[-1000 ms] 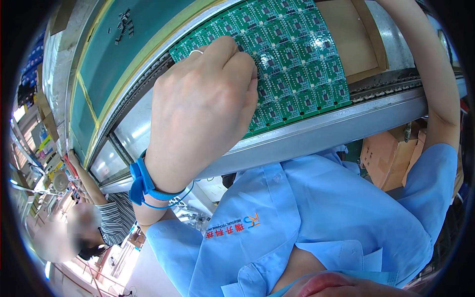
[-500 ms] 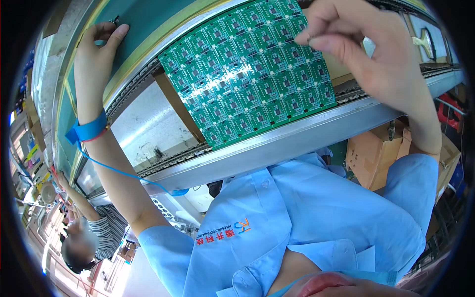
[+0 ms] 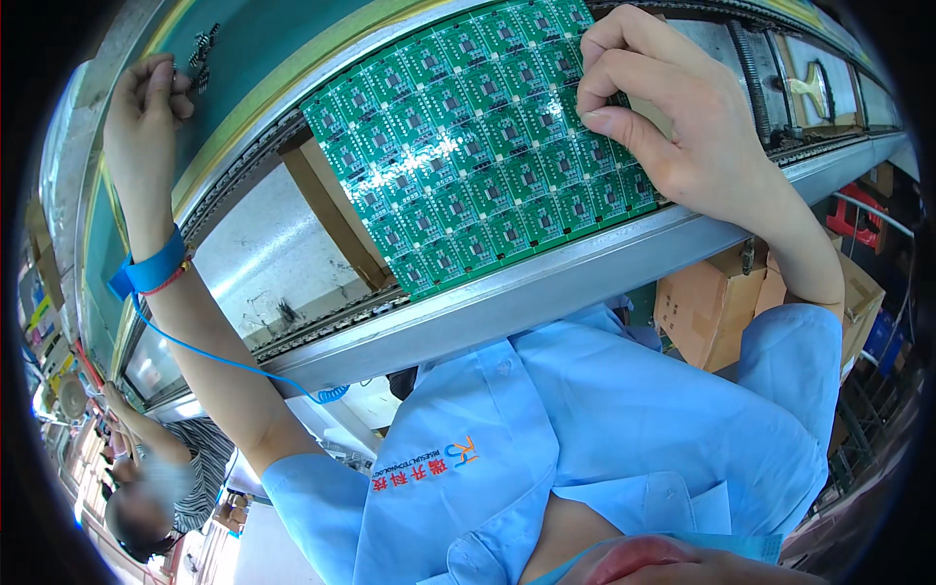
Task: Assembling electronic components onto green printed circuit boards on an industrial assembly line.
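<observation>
A large green circuit board panel (image 3: 478, 166), a grid of identical small boards with dark chips, spans the two rails of a conveyor. My right hand (image 3: 678, 112) is over its right edge, thumb and forefinger bent together against the board; whatever they pinch is hidden. To the left, my left hand (image 3: 146, 102) is above a green mat, fingers curled and thumb pressed toward them. Beside its fingertips lie several small black parts (image 3: 203, 57) with light pins. Anything within the left fingers is too small to name. A blue wrist strap (image 3: 156, 271) circles my left wrist.
The metal conveyor rail (image 3: 546, 278) runs between me and the board. From the strap, a blue cord (image 3: 224, 356) crosses my forearm. Cardboard boxes (image 3: 707, 297) stand below at right. Another person (image 3: 161, 487) works at the far left.
My right hand has come down onto the board's right side from just above it. My left hand has shifted left and slightly down, beside the black parts. The view has moved slightly.
</observation>
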Demonstrator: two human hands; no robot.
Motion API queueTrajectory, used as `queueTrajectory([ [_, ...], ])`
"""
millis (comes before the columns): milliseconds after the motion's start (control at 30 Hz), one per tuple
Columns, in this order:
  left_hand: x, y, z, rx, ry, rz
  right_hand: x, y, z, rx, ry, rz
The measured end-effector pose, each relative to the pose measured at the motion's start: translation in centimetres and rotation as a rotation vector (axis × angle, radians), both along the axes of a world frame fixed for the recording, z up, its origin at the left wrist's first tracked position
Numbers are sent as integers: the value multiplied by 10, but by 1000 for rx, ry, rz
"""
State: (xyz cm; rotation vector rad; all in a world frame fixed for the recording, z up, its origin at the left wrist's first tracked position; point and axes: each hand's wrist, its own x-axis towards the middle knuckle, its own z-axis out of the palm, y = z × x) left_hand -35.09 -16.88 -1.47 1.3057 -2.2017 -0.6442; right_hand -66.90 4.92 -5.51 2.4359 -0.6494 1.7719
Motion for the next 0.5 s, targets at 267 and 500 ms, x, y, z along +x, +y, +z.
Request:
queueTrajectory([
  [267,-9,28,17,8,57,-81,9,33,48,450,176,-145],
  [500,-48,86,52,211,168,-200,11,44,71,645,528,-430],
])
